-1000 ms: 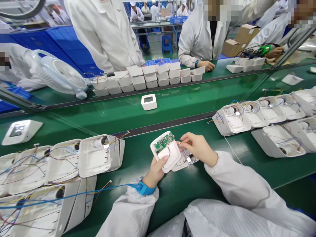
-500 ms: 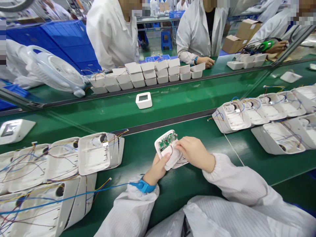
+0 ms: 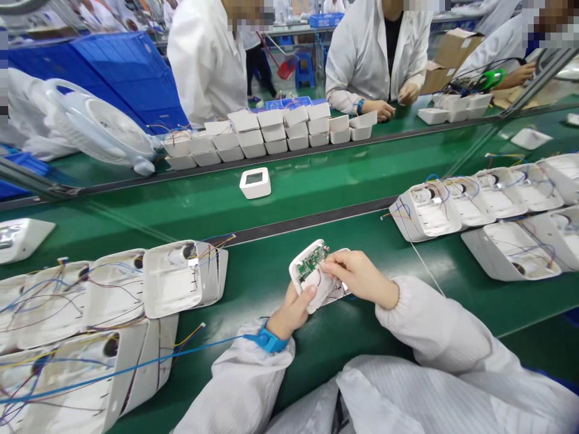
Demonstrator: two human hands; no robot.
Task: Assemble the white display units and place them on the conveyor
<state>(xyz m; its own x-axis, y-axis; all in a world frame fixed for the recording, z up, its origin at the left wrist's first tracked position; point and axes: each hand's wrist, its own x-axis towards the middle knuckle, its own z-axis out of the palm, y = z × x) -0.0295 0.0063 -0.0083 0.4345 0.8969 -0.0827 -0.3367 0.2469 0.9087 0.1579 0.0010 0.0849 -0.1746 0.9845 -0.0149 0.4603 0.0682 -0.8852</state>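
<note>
A small white housing (image 3: pixel 296 272) with a green circuit board (image 3: pixel 312 262) inside is held above the green bench. My left hand (image 3: pixel 292 311) grips its lower left side, thumb on top. The fingers of my right hand (image 3: pixel 357 274) are pinched together at the board's right edge; what they pinch is too small to make out. A second white part lies beneath the right fingers, partly hidden, with dark wires beside it. A blue wrist strap (image 3: pixel 266 340) with a cord circles my left wrist.
White shells with wires stand at left (image 3: pixel 169 280) and right (image 3: pixel 432 211). Beyond a dark rail, a white unit with a screen (image 3: pixel 255 183) sits on the green belt. Farther back are stacked white shells (image 3: pixel 251 144), a fan (image 3: pixel 106 123) and people in white coats.
My hands and the housing have shifted slightly right. The screen unit on the belt has moved left. Across the bench, a person's second hand has come into view.
</note>
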